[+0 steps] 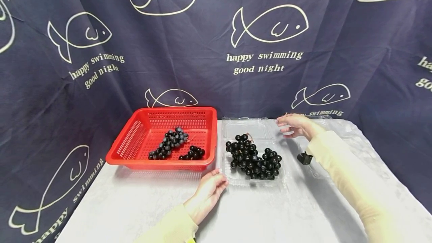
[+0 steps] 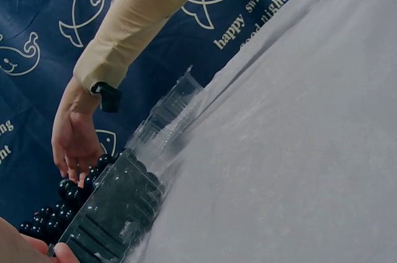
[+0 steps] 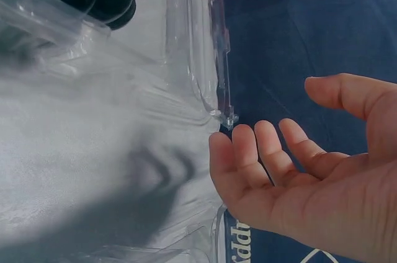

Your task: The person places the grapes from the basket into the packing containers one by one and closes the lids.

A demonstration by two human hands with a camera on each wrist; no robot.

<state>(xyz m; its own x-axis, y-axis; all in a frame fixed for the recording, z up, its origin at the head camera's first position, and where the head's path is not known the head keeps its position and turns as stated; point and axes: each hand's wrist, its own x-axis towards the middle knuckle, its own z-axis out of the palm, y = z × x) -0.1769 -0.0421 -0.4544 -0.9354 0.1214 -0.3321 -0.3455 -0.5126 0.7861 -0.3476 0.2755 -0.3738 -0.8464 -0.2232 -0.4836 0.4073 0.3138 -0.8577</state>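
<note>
A clear plastic clamshell box [image 1: 285, 175] lies opened out on the table, its lid [image 1: 248, 128] folded back. Dark grapes [image 1: 251, 158] fill the tray part, heaped above its rim. My left hand [image 1: 206, 195] pinches the tray's front left corner between thumb and fingers, as the left wrist view also shows at its lower left. Beside the lid's far right corner, my right hand [image 1: 297, 126] hovers with nothing in it. Its fingers [image 3: 267, 151] are loosely bent, the thumb spread apart, fingertips close to the lid's corner in the right wrist view.
To the left stands a red plastic basket [image 1: 133, 162] with a larger grape bunch [image 1: 170, 143] and a small one [image 1: 192, 153] inside. More clear plastic packaging [image 1: 341, 126] lies at the right, partly behind the right arm. A dark blue curtain [image 1: 189, 55] hangs behind the table.
</note>
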